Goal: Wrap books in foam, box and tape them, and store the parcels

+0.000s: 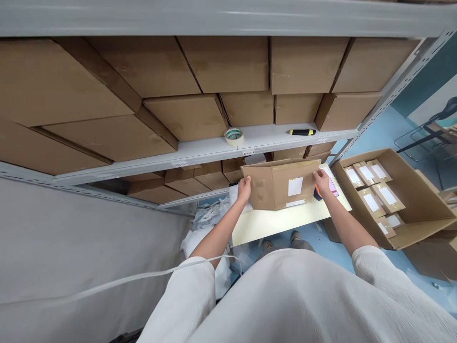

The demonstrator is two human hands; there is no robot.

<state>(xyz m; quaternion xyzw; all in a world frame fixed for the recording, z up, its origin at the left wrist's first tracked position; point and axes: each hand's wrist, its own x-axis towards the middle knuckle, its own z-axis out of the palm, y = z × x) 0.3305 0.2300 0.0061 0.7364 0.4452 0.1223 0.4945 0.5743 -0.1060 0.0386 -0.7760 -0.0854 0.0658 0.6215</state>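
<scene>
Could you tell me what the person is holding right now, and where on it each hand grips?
A cardboard box, held by its two ends: left hand on the left end, right hand on the right.

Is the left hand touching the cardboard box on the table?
Touching. The head view shows the left hand pressed flat against the left side of the cardboard box, no gap.

Print on the white label point(295, 186) of the cardboard box point(278, 190) is too small to read. The box hides most of a pink-and-blue object point(332, 186) at its 3 o'clock. The chair point(437, 125) is cut off at the frame's right edge.
</scene>
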